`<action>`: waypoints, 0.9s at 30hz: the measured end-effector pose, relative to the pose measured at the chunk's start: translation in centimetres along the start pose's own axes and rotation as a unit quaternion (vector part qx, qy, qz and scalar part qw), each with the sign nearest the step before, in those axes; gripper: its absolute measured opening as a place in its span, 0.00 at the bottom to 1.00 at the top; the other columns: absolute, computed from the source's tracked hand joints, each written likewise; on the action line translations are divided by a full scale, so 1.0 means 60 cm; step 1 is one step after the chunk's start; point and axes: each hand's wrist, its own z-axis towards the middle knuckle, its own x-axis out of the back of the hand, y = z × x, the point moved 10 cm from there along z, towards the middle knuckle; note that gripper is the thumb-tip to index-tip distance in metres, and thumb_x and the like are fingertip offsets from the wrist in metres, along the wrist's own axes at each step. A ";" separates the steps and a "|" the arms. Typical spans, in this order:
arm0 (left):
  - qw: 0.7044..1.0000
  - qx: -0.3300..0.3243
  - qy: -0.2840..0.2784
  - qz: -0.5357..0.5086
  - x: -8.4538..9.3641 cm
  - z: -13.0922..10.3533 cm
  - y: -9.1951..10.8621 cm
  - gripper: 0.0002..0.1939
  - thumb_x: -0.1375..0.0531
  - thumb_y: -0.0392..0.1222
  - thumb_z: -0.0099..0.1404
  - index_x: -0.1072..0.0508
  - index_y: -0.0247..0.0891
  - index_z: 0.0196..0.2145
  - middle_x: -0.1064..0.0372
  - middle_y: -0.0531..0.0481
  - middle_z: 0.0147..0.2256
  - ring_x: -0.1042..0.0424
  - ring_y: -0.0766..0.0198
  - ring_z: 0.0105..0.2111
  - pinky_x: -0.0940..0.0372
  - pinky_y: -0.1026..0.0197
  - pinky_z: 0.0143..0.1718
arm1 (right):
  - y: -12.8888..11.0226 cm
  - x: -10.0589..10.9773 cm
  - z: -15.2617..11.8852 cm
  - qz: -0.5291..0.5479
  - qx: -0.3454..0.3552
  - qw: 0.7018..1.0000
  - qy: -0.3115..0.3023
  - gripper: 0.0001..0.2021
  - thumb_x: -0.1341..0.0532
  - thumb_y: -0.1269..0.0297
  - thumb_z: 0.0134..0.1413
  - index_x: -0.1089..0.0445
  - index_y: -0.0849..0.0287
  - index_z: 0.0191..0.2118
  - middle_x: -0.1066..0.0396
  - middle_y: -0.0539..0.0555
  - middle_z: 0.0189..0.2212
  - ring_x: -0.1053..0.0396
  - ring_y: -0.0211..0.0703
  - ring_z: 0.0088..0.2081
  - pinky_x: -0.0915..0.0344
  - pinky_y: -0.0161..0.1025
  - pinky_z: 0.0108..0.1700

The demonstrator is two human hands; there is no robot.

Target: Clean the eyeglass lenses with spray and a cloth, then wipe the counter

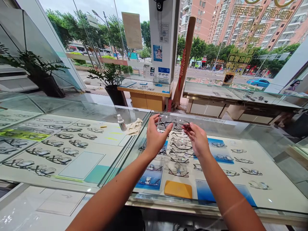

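A pair of thin-framed eyeglasses (165, 119) is held up between my two hands, above the glass display case. My left hand (156, 133) pinches the frame at its left side, with the thumb raised near the bridge. On the other side, my right hand (197, 136) grips the right end of the frame between thumb and fingers. Below, behind the glass, rows of eyeglasses (178, 173) lie on white and blue panels. A white bottle (121, 123) and a crumpled beige cloth (134, 126) rest on the counter to the left of my hands.
A yellow case (178, 189) lies in the display case in front of me. More glasses (69, 150) fill the left case. Farther off stand another display counter (146, 99), a leaning wooden post (186, 57) and a potted plant (115, 94).
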 end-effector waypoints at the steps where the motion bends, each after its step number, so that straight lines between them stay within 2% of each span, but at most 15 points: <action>1: 1.000 0.005 -0.002 -0.003 -0.001 0.000 -0.002 0.32 0.30 0.57 0.64 0.34 0.43 0.59 0.26 0.42 0.54 0.27 0.51 0.55 0.34 0.49 0.57 | 0.001 -0.001 0.000 0.005 -0.004 1.000 0.000 0.20 0.22 0.47 0.48 0.18 0.58 0.38 0.18 0.57 0.40 0.20 0.49 0.46 0.24 0.40 0.52; 7: 0.999 0.018 -0.016 -0.034 -0.007 0.003 -0.010 0.33 0.30 0.57 0.65 0.35 0.43 0.60 0.26 0.43 0.53 0.26 0.53 0.53 0.33 0.50 0.55 | 0.006 -0.002 0.002 0.004 -0.013 1.000 -0.006 0.18 0.23 0.48 0.48 0.19 0.57 0.36 0.18 0.56 0.40 0.21 0.51 0.46 0.26 0.42 0.52; 12: 0.998 0.011 -0.043 -0.052 -0.016 0.006 -0.012 0.34 0.30 0.56 0.64 0.35 0.42 0.61 0.26 0.42 0.52 0.25 0.52 0.51 0.32 0.50 0.54 | -0.002 0.009 0.013 -0.063 -0.019 0.997 -0.035 0.16 0.27 0.49 0.49 0.18 0.56 0.38 0.19 0.56 0.41 0.24 0.51 0.46 0.30 0.44 0.51; 18: 0.986 -0.040 -0.141 -0.075 -0.045 -0.002 0.011 0.34 0.28 0.49 0.63 0.36 0.44 0.62 0.25 0.43 0.53 0.24 0.53 0.51 0.32 0.50 0.55 | -0.034 0.006 0.019 -0.187 0.024 0.978 -0.087 0.15 0.29 0.48 0.53 0.18 0.54 0.38 0.20 0.55 0.45 0.28 0.53 0.51 0.36 0.47 0.58; 23: 0.967 -0.037 -0.209 -0.141 -0.067 -0.012 0.020 0.36 0.28 0.45 0.63 0.38 0.42 0.63 0.26 0.41 0.54 0.24 0.54 0.51 0.31 0.51 0.54 | -0.020 -0.019 0.009 -0.218 0.016 0.966 -0.141 0.14 0.26 0.49 0.49 0.18 0.53 0.35 0.21 0.55 0.44 0.28 0.55 0.50 0.34 0.49 0.56; 27: 0.948 -0.027 -0.252 -0.195 -0.081 -0.019 0.027 0.34 0.29 0.41 0.64 0.38 0.42 0.63 0.26 0.40 0.52 0.24 0.54 0.51 0.30 0.51 0.54 | -0.009 -0.028 0.006 -0.225 0.008 0.961 -0.162 0.14 0.25 0.49 0.47 0.19 0.54 0.31 0.23 0.55 0.44 0.29 0.55 0.51 0.34 0.49 0.55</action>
